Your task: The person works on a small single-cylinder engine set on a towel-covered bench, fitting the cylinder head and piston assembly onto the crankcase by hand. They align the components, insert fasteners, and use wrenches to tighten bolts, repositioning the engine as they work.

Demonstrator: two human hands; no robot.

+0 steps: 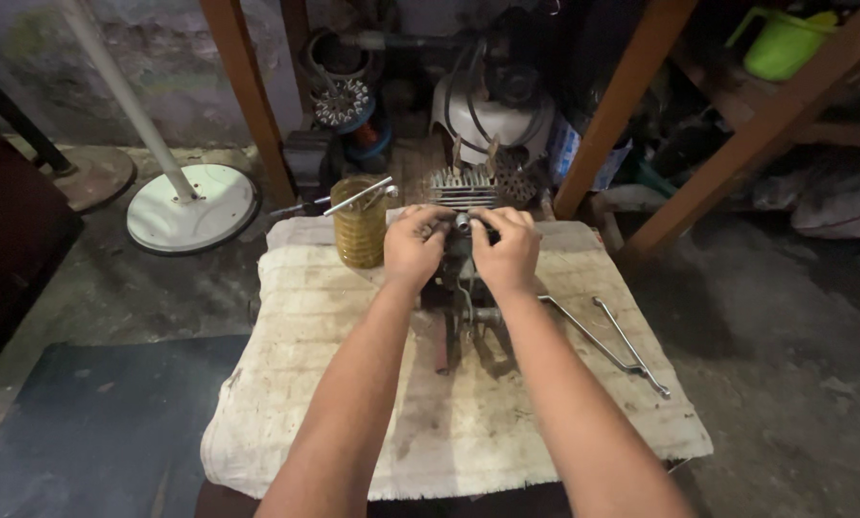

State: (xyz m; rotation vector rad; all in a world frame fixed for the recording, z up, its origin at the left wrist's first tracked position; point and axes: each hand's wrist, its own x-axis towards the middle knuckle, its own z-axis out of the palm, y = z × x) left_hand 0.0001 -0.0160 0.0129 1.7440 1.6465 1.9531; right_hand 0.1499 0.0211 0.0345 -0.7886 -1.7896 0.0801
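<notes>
Hands on small engine block [461, 278] at middle of cloth-covered desk [334, 403]; left hand [413, 246] and right hand [507, 251] both pinch short metal tube [462, 223] atop engine, fingers clenched round it; finned cylinder [464, 187] just behind; amber jar [359, 223] with tool left; bent metal rods [607, 341] right, on cloth.
</notes>
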